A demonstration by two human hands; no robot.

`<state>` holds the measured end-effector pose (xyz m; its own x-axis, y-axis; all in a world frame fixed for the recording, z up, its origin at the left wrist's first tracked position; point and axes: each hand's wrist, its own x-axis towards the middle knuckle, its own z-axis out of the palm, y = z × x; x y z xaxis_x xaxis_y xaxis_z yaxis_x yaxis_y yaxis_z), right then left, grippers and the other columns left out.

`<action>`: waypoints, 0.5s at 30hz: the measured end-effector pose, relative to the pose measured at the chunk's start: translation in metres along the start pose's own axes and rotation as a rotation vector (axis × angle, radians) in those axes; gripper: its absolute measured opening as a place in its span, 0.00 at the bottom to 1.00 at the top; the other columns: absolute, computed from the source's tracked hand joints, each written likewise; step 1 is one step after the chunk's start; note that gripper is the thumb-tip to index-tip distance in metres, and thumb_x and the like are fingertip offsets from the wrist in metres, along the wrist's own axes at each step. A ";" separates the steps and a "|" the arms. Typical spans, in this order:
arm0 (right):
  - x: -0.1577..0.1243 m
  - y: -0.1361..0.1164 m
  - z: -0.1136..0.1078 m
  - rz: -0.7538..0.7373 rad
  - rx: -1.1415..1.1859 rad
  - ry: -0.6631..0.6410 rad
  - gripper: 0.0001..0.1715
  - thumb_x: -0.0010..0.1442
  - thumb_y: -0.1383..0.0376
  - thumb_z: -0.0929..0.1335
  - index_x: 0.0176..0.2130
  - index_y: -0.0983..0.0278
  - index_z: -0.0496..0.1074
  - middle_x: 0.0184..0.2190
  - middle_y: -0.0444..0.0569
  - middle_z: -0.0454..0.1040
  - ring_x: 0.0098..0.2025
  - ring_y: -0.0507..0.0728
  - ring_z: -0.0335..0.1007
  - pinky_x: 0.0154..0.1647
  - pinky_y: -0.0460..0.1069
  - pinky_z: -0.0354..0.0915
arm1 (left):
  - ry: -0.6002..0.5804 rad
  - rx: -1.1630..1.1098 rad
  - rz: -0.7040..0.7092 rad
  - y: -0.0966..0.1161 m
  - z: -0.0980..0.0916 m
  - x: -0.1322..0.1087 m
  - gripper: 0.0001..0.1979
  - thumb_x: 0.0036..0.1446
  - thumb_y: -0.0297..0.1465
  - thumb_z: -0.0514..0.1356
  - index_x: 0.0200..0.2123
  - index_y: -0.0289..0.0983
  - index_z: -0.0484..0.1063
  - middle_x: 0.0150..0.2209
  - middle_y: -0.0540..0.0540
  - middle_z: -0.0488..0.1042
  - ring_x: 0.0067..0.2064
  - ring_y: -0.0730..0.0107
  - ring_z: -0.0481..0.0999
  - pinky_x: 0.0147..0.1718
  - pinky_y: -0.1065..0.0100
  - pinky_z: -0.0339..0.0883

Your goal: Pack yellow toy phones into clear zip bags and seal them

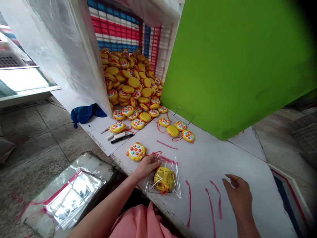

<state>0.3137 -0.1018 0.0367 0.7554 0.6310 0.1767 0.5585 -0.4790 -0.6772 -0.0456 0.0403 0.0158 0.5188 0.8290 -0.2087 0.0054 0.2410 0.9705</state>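
My left hand (148, 166) is closed on the upper left edge of a clear plastic bag (176, 190), which lies near the table's front edge. Inside the bag is a yellow disc-shaped toy (163, 178), its plain side up behind dark print. Just left of that hand lies another yellow toy (136, 151) with coloured dots on a white face and an orange cord. Off to the right, my right hand (239, 195) hovers with curled fingers, thumb and forefinger slightly apart, nothing visible between them. Pink strips (210, 211) lie on the table between the bag and this hand.
A big heap of yellow toys (133, 82) spills from a striped crate at the back. A green panel (230, 66) rises at the right. Pens (122, 138) and a blue cloth (86, 114) lie left. A stack of clear bags (74, 195) sits low at left.
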 end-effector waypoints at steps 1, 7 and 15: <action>-0.001 -0.015 0.008 -0.027 0.024 -0.004 0.24 0.45 0.51 0.68 0.38 0.63 0.73 0.42 0.55 0.70 0.40 0.63 0.69 0.45 0.57 0.64 | -0.001 -0.008 0.000 -0.001 0.000 0.000 0.18 0.52 0.40 0.62 0.40 0.32 0.70 0.29 0.48 0.73 0.30 0.72 0.71 0.29 0.71 0.63; -0.032 -0.097 0.078 -0.128 0.299 -0.562 0.20 0.50 0.50 0.68 0.33 0.63 0.75 0.31 0.50 0.76 0.35 0.60 0.70 0.40 0.53 0.64 | -0.017 -0.028 -0.005 0.000 -0.002 0.000 0.18 0.52 0.41 0.62 0.40 0.33 0.70 0.31 0.47 0.74 0.30 0.73 0.71 0.31 0.70 0.64; -0.052 -0.122 0.102 -0.008 0.521 -0.881 0.19 0.48 0.58 0.71 0.39 0.65 0.75 0.24 0.43 0.72 0.25 0.51 0.64 0.26 0.46 0.59 | -0.051 -0.173 -0.046 -0.005 -0.003 0.001 0.20 0.51 0.42 0.63 0.42 0.33 0.71 0.33 0.46 0.75 0.32 0.72 0.72 0.35 0.68 0.66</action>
<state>0.1712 -0.0135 0.0370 0.1142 0.9581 -0.2628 0.1857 -0.2804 -0.9417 -0.0482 0.0414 0.0108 0.5638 0.7897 -0.2417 -0.1150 0.3649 0.9239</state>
